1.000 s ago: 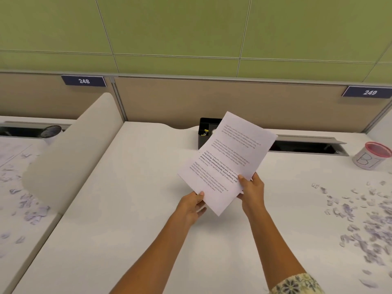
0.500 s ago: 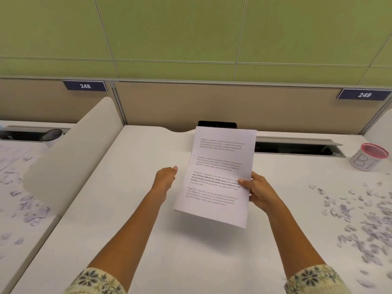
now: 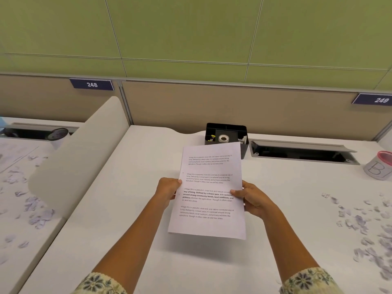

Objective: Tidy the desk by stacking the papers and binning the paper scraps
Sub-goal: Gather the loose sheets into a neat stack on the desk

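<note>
A thin stack of printed white papers [image 3: 210,187] is held above the middle of the white desk [image 3: 127,209], text facing me, long side pointing away. My left hand [image 3: 168,189] grips its left edge, thumb on top. My right hand [image 3: 252,198] grips the right edge, thumb lying on the print. Several paper scraps [image 3: 364,225] are strewn over the right part of the desk. A grey cup with a pink rim [image 3: 379,166], marked with letters, stands at the far right edge of the view.
A black organiser [image 3: 226,136] with a tape roll sits at the desk's back edge, beside an open cable slot [image 3: 303,152]. A curved white divider [image 3: 80,155] separates the neighbouring desk on the left, where more scraps [image 3: 31,209] lie.
The papers were turned from a slant to straight and drawn lower toward me. My left hand let go, then took hold again at the left edge; my right hand kept its grip.
</note>
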